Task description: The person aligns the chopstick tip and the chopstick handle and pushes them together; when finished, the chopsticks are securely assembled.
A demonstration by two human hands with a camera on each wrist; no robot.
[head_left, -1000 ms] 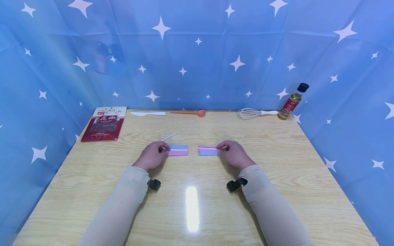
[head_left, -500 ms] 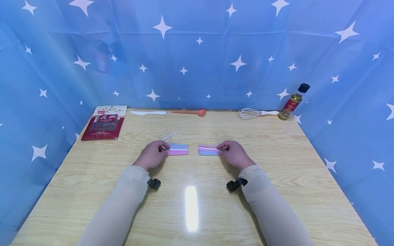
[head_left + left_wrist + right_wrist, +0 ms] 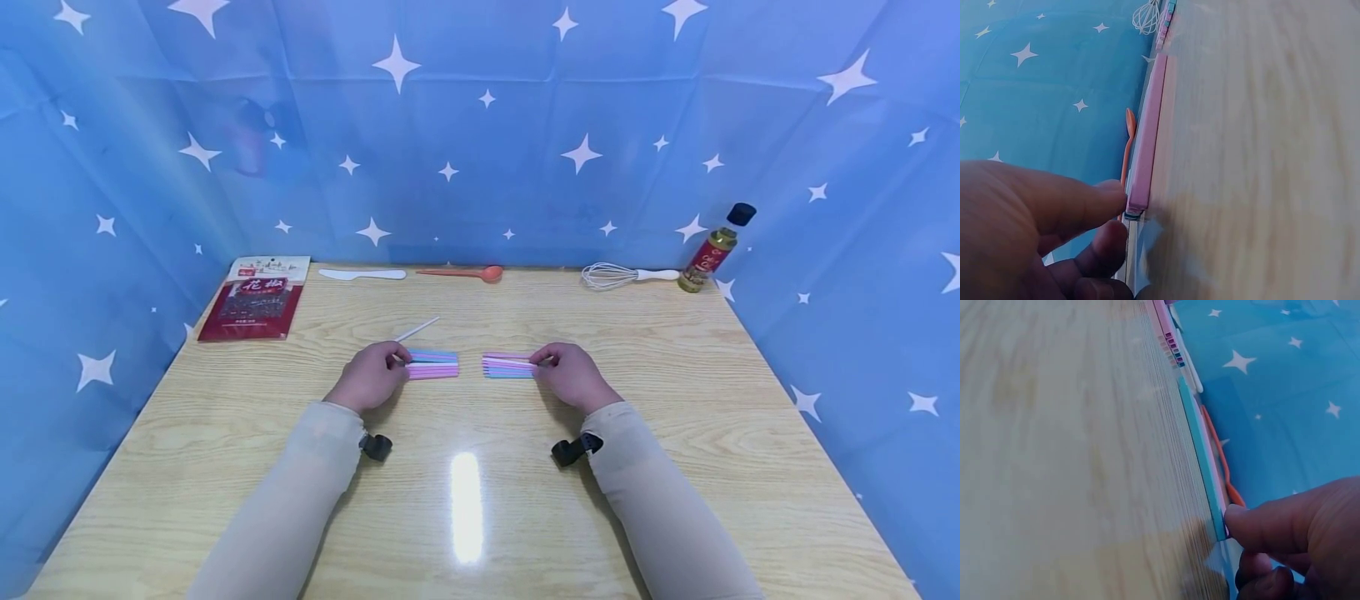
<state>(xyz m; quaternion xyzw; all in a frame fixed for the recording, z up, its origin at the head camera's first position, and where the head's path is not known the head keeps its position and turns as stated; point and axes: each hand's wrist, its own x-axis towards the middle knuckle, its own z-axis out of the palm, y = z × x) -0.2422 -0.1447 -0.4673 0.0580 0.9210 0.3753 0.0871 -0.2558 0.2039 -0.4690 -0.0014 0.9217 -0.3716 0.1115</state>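
Hardly anything has moved since the earlier frame: my hands sit in nearly the same places, and the sticks have only shifted slightly. My left hand (image 3: 371, 377) pinches the outer end of one bundle of sticks (image 3: 435, 368), blue, white and pink; my right hand (image 3: 572, 377) pinches the outer end of a matching bundle (image 3: 507, 367). Both lie mid-table, inner ends facing across a narrow gap (the two look like mirror images). A loose white stick (image 3: 418, 329) slants just behind my left hand, which covers its nearer end.

Along the back edge of the wooden table (image 3: 675, 500), left to right, are a red-and-white pouch (image 3: 255, 300), a white knife (image 3: 362, 274), an orange spoon (image 3: 460, 273), a whisk (image 3: 630, 276) and a black-capped bottle (image 3: 707, 258), well apart from my hands. A blue starry curtain (image 3: 480, 125) hangs behind.

My fingers hide the outer stick ends. The wrist views, dim and soft, show each bundle edge-on, so I cannot count the sticks; the pouch's small print is unreadable.
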